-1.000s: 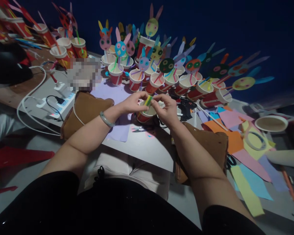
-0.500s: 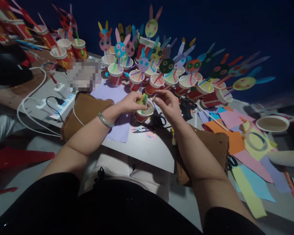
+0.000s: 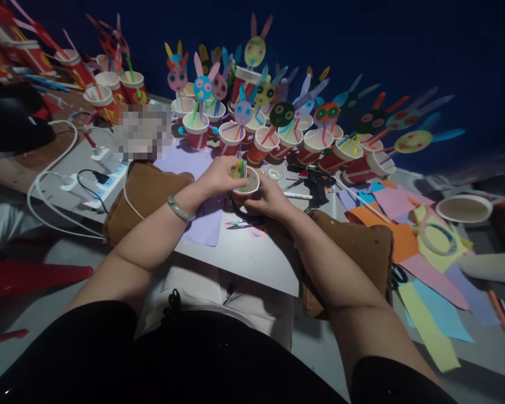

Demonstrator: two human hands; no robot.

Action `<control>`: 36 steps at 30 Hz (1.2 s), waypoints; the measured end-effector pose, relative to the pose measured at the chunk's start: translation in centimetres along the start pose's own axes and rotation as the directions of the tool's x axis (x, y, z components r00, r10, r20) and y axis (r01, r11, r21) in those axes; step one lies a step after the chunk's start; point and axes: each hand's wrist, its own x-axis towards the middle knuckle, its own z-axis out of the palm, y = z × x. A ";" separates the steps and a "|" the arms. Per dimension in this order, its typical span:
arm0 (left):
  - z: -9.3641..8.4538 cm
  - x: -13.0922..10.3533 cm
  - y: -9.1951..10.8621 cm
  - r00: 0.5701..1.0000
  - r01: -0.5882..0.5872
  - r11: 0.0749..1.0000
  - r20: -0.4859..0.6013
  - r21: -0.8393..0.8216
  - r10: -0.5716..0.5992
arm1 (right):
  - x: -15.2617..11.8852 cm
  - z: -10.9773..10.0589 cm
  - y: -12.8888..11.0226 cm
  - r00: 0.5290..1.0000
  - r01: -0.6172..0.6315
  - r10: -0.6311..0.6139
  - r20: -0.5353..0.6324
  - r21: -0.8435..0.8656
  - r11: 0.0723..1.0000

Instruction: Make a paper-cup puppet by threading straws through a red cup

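Note:
A red paper cup with a white rim (image 3: 249, 186) is between my hands on the table, its open top facing me. My left hand (image 3: 222, 176) is closed on the green and yellow straws (image 3: 240, 168) at the cup's left side, fingertips at the rim. Around the cup's right side curls my right hand (image 3: 271, 196), fingers partly hidden behind it. Just in front of the cup lie scissors (image 3: 239, 225), beside a small pink and blue paper piece (image 3: 258, 233).
Behind stand several red cups (image 3: 233, 140) with paper rabbit heads on straws. Brown cushions (image 3: 147, 196) lie under both forearms. Coloured paper (image 3: 399, 247) and a tape roll (image 3: 440, 240) are at right; a power strip (image 3: 105, 188) with white cables sits at left.
My right hand has come down from above the cup onto its right side. My left hand has shifted slightly left with the straws, uncovering more of the tools behind.

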 end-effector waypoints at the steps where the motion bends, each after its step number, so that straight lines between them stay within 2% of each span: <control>1: 0.0 0.0 0.0 1.000 0.012 0.999 -0.015 0.051 -0.012 | 0.0 0.0 0.0 1.000 0.005 -0.005 -0.012 -0.010 1.000; 3: 0.1 0.0 -0.1 0.999 0.026 0.995 -0.035 0.093 -0.022 | -0.1 0.1 -0.1 1.000 0.014 -0.015 -0.024 -0.032 0.999; 7: 0.1 -0.1 -0.1 0.998 0.033 0.997 -0.052 0.066 -0.029 | -0.1 0.1 -0.1 0.999 0.037 -0.039 -0.030 -0.054 0.998; 11: 0.0 0.1 0.2 0.983 0.122 0.992 -0.138 0.007 -0.120 | 0.1 -0.3 0.0 0.995 0.046 -0.051 -0.087 -0.059 0.997; 14: 0.3 0.2 0.0 0.963 0.148 0.975 -0.201 -0.167 -0.181 | 0.1 -0.6 0.1 0.989 0.052 -0.060 -0.133 -0.065 0.996; 18: 1.2 0.1 -0.4 0.957 0.107 0.891 -0.197 -0.442 -0.213 | 0.1 -1.0 0.2 0.987 0.068 -0.074 -0.146 -0.048 0.997; 21: 1.7 0.0 -0.5 0.953 0.068 0.852 -0.218 -0.520 -0.209 | 0.1 -1.0 0.0 0.985 0.065 -0.072 -0.158 -0.050 0.997; 23: 1.7 -0.2 -0.3 0.952 0.044 0.875 -0.247 -0.482 -0.183 | 0.1 -1.0 -0.2 0.984 0.068 -0.076 -0.160 -0.052 0.996; 29: 1.0 -0.3 0.4 0.947 -0.011 0.981 -0.318 -0.193 -0.052 | 0.0 -1.0 -0.2 0.981 0.079 -0.093 -0.170 -0.086 0.993; 32: 0.6 -0.3 0.5 0.962 -0.004 0.994 -0.271 -0.106 -0.025 | -0.1 -1.0 0.0 0.982 0.061 -0.084 -0.170 -0.133 0.989; 36: -0.1 -0.3 0.6 0.989 -0.040 0.997 -0.145 -0.062 0.030 | -0.2 -0.9 0.0 0.984 0.051 -0.078 -0.158 -0.167 0.985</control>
